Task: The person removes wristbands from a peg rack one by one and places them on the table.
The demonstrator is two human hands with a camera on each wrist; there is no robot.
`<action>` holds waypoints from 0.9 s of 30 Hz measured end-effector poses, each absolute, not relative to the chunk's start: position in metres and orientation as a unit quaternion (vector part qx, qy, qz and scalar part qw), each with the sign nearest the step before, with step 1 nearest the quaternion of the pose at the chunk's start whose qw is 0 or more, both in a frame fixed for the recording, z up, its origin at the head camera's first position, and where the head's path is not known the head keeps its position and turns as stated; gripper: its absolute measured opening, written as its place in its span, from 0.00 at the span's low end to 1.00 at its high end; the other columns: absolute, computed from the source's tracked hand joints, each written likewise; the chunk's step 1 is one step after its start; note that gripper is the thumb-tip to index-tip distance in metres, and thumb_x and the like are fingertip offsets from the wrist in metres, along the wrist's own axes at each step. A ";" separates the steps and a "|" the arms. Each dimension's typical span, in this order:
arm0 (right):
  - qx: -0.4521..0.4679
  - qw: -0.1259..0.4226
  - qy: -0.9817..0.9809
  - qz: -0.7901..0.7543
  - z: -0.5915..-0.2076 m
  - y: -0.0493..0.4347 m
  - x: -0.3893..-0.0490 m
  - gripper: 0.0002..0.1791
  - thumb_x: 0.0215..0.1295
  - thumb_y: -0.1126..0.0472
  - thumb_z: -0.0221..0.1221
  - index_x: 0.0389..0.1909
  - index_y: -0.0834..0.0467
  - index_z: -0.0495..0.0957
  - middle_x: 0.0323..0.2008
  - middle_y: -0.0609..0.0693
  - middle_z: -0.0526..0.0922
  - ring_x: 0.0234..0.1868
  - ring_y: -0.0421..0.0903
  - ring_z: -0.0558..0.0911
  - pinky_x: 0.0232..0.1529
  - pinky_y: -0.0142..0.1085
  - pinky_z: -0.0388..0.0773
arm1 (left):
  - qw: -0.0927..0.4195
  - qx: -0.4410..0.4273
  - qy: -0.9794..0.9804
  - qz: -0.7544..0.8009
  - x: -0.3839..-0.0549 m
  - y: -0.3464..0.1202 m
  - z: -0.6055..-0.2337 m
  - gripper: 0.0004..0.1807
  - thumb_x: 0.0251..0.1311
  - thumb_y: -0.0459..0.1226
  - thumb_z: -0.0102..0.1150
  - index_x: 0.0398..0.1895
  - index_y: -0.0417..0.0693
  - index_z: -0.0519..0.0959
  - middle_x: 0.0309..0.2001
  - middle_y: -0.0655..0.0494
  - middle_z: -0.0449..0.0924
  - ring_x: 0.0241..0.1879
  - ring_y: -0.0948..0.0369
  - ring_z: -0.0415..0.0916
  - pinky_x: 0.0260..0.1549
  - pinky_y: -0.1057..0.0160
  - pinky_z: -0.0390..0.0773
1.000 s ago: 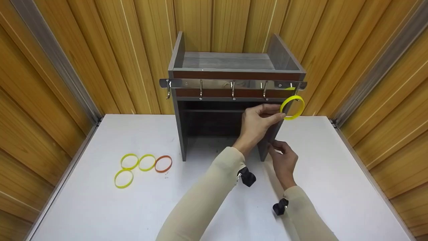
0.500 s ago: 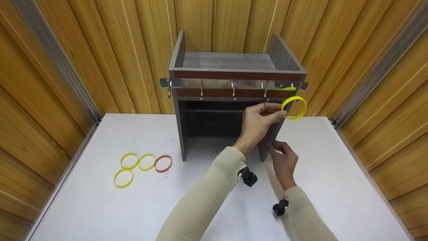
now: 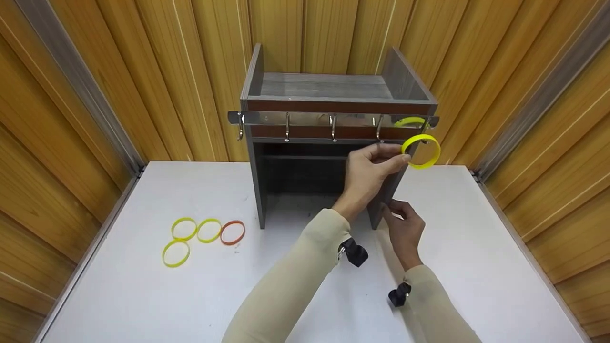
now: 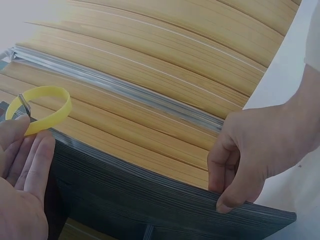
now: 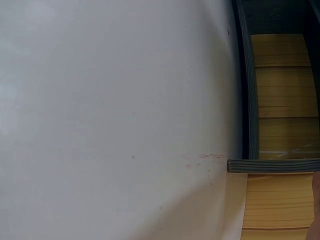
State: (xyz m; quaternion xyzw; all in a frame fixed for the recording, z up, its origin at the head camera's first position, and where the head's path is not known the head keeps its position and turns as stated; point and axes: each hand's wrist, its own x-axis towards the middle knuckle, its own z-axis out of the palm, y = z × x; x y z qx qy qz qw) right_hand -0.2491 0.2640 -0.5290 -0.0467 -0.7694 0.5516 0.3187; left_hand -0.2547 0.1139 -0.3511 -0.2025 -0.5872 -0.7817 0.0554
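My left hand (image 3: 364, 178) pinches a yellow silicone wristband (image 3: 437, 151) between thumb and fingers, just below the right end of a shiny metal hook strip (image 3: 310, 119). In the left wrist view the tip of the end hook (image 4: 24, 105) shows within the loop of the wristband (image 4: 55, 116). My right hand (image 3: 405, 233) grips the front edge of the right side panel (image 3: 379, 212) low down, thumb on one face and fingers on the other, as the left wrist view shows. Only a sliver of that hand (image 5: 315, 205) enters the right wrist view.
The strip runs across the front of a grey wooden shelf unit (image 3: 259, 190) standing on a white table (image 3: 119, 300). Left of the unit lie several yellow wristbands (image 3: 176, 265) and one red wristband (image 3: 232, 244). Wood-patterned walls (image 3: 57, 143) enclose the back and sides.
My left hand has shifted the yellow wristband slightly right and up, and its reflection in the metal strip has grown. My right hand keeps its place on the panel.
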 end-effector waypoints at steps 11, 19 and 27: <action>-0.034 0.339 -0.761 0.552 -0.529 0.264 -0.250 0.04 0.65 0.71 0.72 0.40 0.65 0.89 0.38 0.57 0.90 0.38 0.35 0.86 0.38 0.22 0.81 | 0.056 -0.208 -0.579 -0.787 -0.248 0.112 -0.348 0.11 0.62 0.30 0.76 0.47 0.37 0.89 0.39 0.50 0.90 0.37 0.64 0.88 0.42 0.64 0.90; -0.026 0.331 -0.755 0.566 -0.528 0.265 -0.251 0.06 0.65 0.72 0.71 0.41 0.68 0.87 0.40 0.57 0.89 0.39 0.38 0.87 0.41 0.26 0.87 | 0.061 -0.226 -0.559 -0.795 -0.242 0.110 -0.347 0.12 0.62 0.28 0.75 0.48 0.35 0.89 0.37 0.57 0.90 0.36 0.63 0.89 0.42 0.61 0.90; -0.034 0.337 -0.767 0.544 -0.527 0.264 -0.251 0.06 0.65 0.73 0.72 0.41 0.68 0.87 0.41 0.59 0.89 0.39 0.37 0.86 0.41 0.24 0.85 | 0.068 -0.238 -0.552 -0.796 -0.233 0.104 -0.346 0.12 0.63 0.28 0.75 0.48 0.35 0.89 0.39 0.56 0.90 0.38 0.62 0.88 0.43 0.60 0.90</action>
